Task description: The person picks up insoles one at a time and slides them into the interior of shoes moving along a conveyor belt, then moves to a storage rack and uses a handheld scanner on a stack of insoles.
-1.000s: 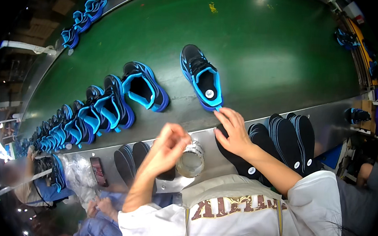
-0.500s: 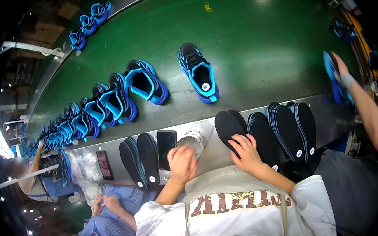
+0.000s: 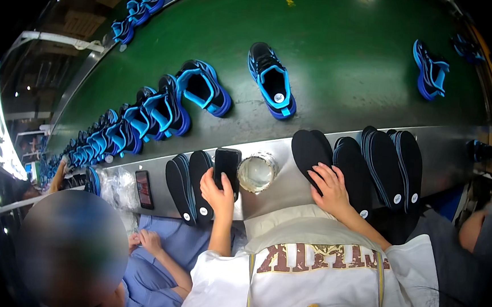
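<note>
My left hand [image 3: 218,196] is at the lower left of a black phone [image 3: 228,161] lying on the metal ledge; its thumb rests over the screen and its fingers curl at the left edge. My right hand [image 3: 330,191] lies with fingers spread over a stack of black shoe insoles [image 3: 310,152]. Beside it are further insole stacks [image 3: 350,169] with blue edges and round white stickers. Between my hands stands a round clear container [image 3: 257,172]. Left of the phone lie two more insole stacks [image 3: 180,186].
A black-and-blue sneaker [image 3: 272,81] stands on the green belt [image 3: 344,57] ahead, with a row of sneakers [image 3: 163,110] to the left and another sneaker [image 3: 430,72] at right. A second phone [image 3: 144,189] lies near clear plastic bags [image 3: 117,187]. A co-worker in blue [image 3: 158,264] sits at left.
My left hand has moved left from over the container to the phone. My right hand stays on the insoles. At right, another person's hand has left the sneaker on the belt.
</note>
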`<state>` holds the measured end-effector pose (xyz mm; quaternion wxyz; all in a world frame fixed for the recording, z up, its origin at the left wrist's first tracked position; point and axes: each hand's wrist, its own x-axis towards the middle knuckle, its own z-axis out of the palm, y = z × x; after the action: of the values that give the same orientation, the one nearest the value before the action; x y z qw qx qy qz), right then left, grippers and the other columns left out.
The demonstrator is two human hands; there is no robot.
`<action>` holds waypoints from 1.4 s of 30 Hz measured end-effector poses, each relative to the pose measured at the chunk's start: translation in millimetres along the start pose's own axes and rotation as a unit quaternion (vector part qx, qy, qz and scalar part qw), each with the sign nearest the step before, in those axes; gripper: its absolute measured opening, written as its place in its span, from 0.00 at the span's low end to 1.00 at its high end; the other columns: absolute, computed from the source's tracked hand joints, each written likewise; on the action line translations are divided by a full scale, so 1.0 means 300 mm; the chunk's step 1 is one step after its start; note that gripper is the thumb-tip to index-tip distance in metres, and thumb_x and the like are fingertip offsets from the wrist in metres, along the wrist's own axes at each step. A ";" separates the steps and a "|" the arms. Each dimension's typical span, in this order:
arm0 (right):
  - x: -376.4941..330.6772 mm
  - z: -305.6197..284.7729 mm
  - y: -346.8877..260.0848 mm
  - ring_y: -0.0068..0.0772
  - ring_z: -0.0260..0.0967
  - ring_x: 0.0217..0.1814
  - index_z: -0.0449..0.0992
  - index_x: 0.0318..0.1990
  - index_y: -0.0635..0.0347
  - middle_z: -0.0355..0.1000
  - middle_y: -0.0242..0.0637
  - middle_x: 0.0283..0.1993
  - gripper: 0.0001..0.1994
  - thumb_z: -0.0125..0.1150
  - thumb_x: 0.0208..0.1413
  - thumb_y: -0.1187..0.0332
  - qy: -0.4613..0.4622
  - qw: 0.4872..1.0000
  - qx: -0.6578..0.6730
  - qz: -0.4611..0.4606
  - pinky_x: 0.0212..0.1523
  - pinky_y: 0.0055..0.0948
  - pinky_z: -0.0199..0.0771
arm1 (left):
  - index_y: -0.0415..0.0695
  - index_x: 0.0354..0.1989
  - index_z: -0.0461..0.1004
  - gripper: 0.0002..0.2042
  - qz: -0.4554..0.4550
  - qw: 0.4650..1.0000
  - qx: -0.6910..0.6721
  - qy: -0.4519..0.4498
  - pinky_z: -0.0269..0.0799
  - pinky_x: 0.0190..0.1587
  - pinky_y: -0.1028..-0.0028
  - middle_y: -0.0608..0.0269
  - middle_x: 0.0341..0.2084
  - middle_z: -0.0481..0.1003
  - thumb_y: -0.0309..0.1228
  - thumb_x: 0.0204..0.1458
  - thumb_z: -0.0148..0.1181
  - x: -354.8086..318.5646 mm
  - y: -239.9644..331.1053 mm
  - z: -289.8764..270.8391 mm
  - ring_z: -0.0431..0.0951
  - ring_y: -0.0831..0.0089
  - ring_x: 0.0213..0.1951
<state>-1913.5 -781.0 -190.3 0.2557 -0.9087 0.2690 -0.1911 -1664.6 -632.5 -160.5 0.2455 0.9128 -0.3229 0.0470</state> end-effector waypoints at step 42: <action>0.282 -0.665 1.476 0.48 0.64 0.50 0.70 0.48 0.53 0.68 0.47 0.45 0.20 0.54 0.45 0.58 -0.009 0.840 -0.340 0.423 0.51 0.42 0.58 | 0.36 0.50 0.57 0.39 -0.136 0.971 0.181 -0.079 0.60 0.47 0.57 0.48 0.45 0.61 0.46 0.32 0.65 -0.145 -0.059 0.181 0.61 0.52 0.47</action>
<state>-2117.5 -1223.6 -265.0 -0.0107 -0.7384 0.6727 0.0470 -1691.9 -621.8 -226.0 0.0541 0.9783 -0.1999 -0.0010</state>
